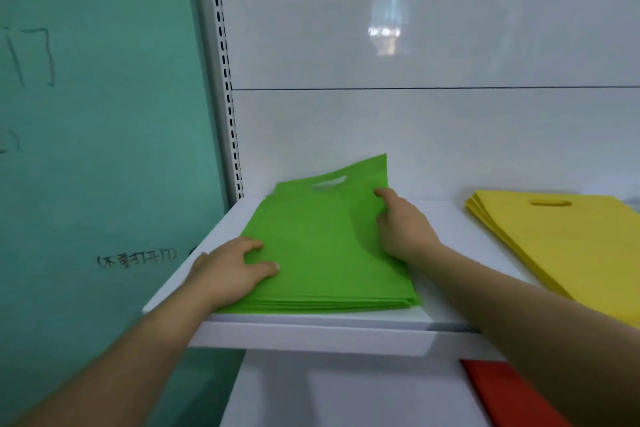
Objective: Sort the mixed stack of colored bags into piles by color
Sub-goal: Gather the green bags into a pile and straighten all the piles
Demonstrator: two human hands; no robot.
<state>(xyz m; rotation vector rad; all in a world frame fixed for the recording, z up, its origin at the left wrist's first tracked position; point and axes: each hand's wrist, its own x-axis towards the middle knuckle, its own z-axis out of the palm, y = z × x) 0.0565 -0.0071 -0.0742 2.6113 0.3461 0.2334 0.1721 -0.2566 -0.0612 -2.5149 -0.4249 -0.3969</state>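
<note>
Shelf (450, 215) in front of me, white and smooth, and on it the green pile (329, 253), which is where all the action is. My left hand (228, 274) lies flat on the pile's near left corner, fingers relaxed and spread over the top sheet, pressing down and gripping nothing. I'd say that is there to pin the stack so it can't slide. My right hand (403, 229) sits against the pile's right edge, one finger stretched forward along the top. The back of the hand hides the other fingers, so I cannot tell whether they pinch the edge or just nudge it.

The top bag's far right corner (379, 165) rides up off the pile, so this looks to me like squaring a fresh green one onto its mates.

The stuff is thin, matte, non-woven-looking fabric: flat rectangles, each with an oval die-cut handle slot (329, 183) near the far end. The layers show as fine stripes along the near edge.

Right of the green pile, well apart, lies the yellow pile (561, 239), same cut and fanned a little. Below and to the right of the green pile, a red bag (502, 392) peeks out on the lower level.
</note>
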